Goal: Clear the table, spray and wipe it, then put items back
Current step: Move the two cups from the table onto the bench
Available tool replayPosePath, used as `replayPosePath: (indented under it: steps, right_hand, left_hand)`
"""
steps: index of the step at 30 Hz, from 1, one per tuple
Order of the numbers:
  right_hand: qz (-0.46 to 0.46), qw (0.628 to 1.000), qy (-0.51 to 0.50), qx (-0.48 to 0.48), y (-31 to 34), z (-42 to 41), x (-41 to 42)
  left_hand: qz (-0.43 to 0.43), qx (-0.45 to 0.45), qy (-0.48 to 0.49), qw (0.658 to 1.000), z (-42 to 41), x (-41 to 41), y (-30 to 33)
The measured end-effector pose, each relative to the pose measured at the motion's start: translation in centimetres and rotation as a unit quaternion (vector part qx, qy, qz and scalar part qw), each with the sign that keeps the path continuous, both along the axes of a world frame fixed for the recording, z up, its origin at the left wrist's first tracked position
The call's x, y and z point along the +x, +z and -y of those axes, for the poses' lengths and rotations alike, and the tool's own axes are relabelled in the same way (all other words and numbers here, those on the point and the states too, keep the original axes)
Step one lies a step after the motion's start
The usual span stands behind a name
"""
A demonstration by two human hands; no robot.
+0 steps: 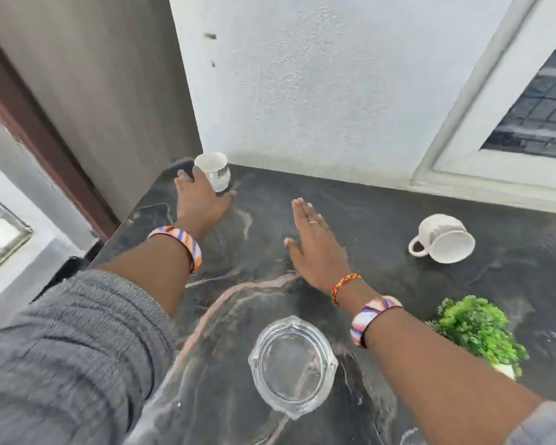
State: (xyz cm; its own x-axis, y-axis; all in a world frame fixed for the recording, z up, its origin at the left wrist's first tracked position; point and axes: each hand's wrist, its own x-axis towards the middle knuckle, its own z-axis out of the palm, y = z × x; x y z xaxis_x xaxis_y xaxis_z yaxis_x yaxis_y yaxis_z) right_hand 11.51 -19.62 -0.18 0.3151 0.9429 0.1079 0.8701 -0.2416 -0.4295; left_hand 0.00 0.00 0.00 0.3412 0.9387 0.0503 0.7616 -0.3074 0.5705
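Dark veined marble table [382,213] pushed into a corner of white textured wall [302,91], window frame [495,123] off to the right.

Left hand [199,200] at the far left corner, wrapped round a small white cup [213,170] — thumb on one side, fingers on the other, cup tipped slightly. Cannot tell whether lifted or touching the stone. Right hand [315,242] flat and spread, fingers straight and together, palm down over bare marble mid-table, holding nothing.

Outward from there: a white mug [442,240] on its side well to the right, mouth toward the camera, handle to the left. Clear glass ashtray [292,364] near the front edge, between the forearms. Small green plant [479,332] in a white pot just beside the right forearm.

Judged as clearing or restocking under way — cannot tell which.

Risks: cup close to the table's corner edge, so a loose grip or a careless set-down could send it over. Tipped mug free to roll if nudged. Right forearm near the plant; a sideways sweep could topple it. Ashtray near the front edge, easy to clip with a sleeve.
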Motion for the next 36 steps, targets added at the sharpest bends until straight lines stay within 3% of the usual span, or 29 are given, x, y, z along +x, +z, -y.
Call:
replayPosePath:
  steps: [4,12,16,19,23,25,31,33,36]
  right_hand:
    - [-0.021,0.999,-0.031,0.001,-1.7,-1.9,0.9]
    - [-0.007,0.996,-0.079,0.027,-0.9,-2.1,4.9]
    - [0.074,0.978,-0.191,0.033,1.9,0.3,8.9]
    - [0.104,0.950,-0.288,-0.052,4.2,3.2,12.0]
    - [-0.024,0.941,-0.287,-0.177,5.5,7.5,14.9]
    - [-0.088,0.945,-0.254,-0.186,4.9,9.1,16.0]
    - [-0.055,0.958,-0.260,-0.106,3.2,11.5,16.7]
    - [-0.137,0.940,-0.309,-0.053,3.4,12.8,16.6]
    - [-0.246,0.884,-0.396,0.039,3.9,15.7,16.4]
  left_hand:
    - [0.089,-0.074,0.070,0.991,-2.5,1.7,0.6]
    - [0.098,-0.008,0.102,0.990,-2.8,4.4,0.1]
    - [0.119,0.008,0.003,0.993,-0.2,7.3,2.1]
    - [0.131,0.015,-0.107,0.985,2.7,10.2,4.1]
    - [0.203,-0.051,-0.200,0.957,6.9,13.5,5.6]
    - [0.232,-0.074,-0.231,0.942,8.8,14.5,5.5]
    - [0.234,-0.110,-0.289,0.922,12.5,15.2,4.5]
    - [0.209,-0.113,-0.287,0.928,13.2,15.3,5.0]
    - [0.202,-0.098,-0.294,0.929,15.3,15.7,6.7]
